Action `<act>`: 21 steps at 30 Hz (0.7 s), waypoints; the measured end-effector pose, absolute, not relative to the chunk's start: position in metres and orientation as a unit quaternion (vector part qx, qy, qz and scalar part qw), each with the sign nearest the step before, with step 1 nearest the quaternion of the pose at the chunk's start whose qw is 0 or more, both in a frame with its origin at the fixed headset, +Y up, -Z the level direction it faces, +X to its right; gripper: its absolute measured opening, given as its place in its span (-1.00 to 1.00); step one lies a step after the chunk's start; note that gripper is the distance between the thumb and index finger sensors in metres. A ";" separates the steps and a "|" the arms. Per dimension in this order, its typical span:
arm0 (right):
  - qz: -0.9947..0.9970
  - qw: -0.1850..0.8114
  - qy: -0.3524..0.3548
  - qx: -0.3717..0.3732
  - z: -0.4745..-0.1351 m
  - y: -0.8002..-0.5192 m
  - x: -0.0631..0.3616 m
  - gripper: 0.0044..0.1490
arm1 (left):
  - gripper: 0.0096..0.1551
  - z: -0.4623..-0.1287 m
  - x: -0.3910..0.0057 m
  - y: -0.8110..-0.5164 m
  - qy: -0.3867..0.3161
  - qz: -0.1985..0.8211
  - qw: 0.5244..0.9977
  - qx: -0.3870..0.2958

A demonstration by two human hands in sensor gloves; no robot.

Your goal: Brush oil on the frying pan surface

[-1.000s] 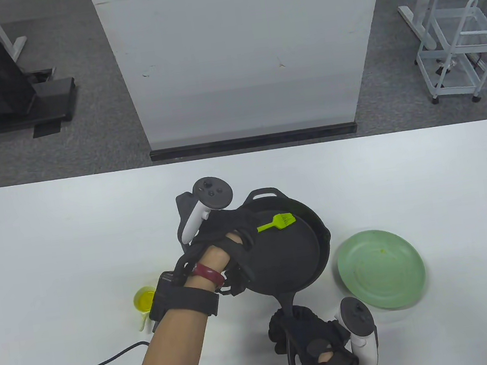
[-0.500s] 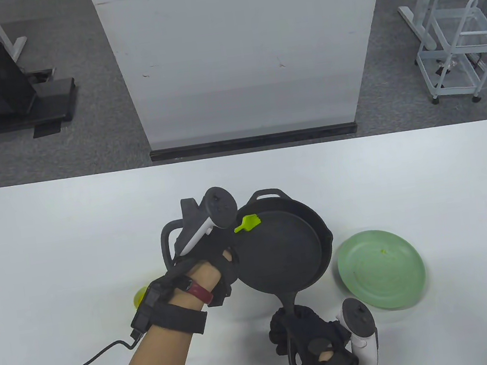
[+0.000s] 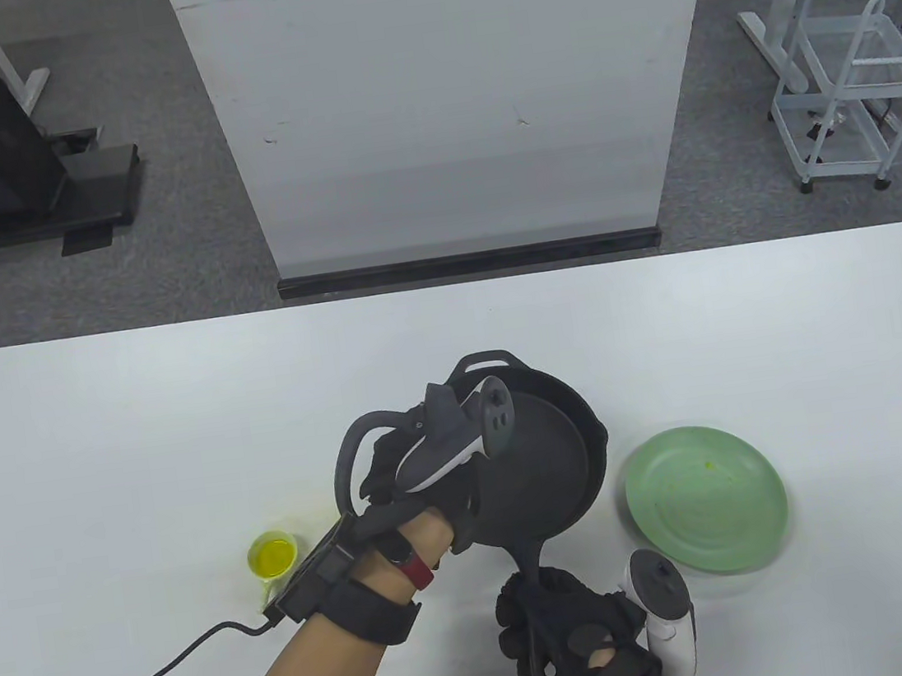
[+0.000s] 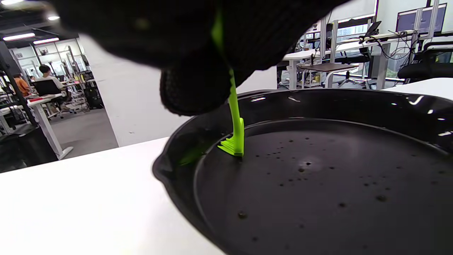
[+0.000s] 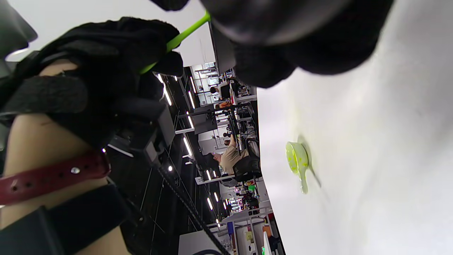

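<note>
1. Right hand (image 3: 576,629), nearest the table's near edge: its fingers are closed around the end of the pan's handle (image 3: 531,564). A white tracker sits on the back of the hand.
2. Left hand (image 3: 411,476), beyond and to the left: it reaches over the pan's left rim. In the left wrist view the gloved fingers (image 4: 194,85) pinch the shaft of the green brush (image 4: 234,136); the grip is narrow and firm on the shaft. The right wrist view shows the same shaft (image 5: 177,40) rising out of the left glove.
3. Brush: it stands near upright, bristles down, with the tips touching the pan floor close to the left wall. From the table view it is hidden under the left hand and tracker.
4. Pan (image 3: 547,466): black, at mid-table between the two hands, handle pointing toward the near edge and a loop handle on the far rim. Its floor (image 4: 318,184) carries scattered small droplets. Whether the pan rests flat or is tilted cannot be told.
5. Oil cup (image 3: 271,558): small, filled with yellow liquid, standing on the table left of the left wrist and apart from the pan.
6. Plate (image 3: 706,497): green, lying on the table just right of the pan, not touching it.
7. Table (image 3: 137,412): white; a black cable runs from the left wrist unit toward the near edge.
</note>
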State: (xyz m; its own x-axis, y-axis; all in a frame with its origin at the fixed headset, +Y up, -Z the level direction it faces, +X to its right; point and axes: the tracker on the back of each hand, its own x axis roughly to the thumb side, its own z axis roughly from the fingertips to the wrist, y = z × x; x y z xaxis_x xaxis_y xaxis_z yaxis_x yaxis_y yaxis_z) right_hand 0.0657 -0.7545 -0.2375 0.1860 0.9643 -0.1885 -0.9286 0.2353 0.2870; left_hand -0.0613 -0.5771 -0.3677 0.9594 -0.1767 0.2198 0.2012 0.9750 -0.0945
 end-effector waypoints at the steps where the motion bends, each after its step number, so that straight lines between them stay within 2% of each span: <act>1: 0.615 0.769 0.166 0.055 -0.238 -0.754 0.066 -0.32 | -0.52 -0.369 -0.059 -0.577 -0.108 -0.086 0.988 -0.062; 11: 0.612 0.772 0.165 0.051 -0.238 -0.755 0.067 -0.31 | -0.50 -0.374 -0.038 -0.587 -0.137 0.001 0.984 -0.111; 16: 0.611 0.771 0.170 0.058 -0.239 -0.755 0.065 -0.31 | -0.50 -0.382 -0.038 -0.590 -0.152 0.114 0.968 -0.164; 21: 0.604 0.775 0.172 0.062 -0.238 -0.756 0.064 -0.31 | -0.50 -0.391 -0.038 -0.596 -0.156 0.178 0.955 -0.179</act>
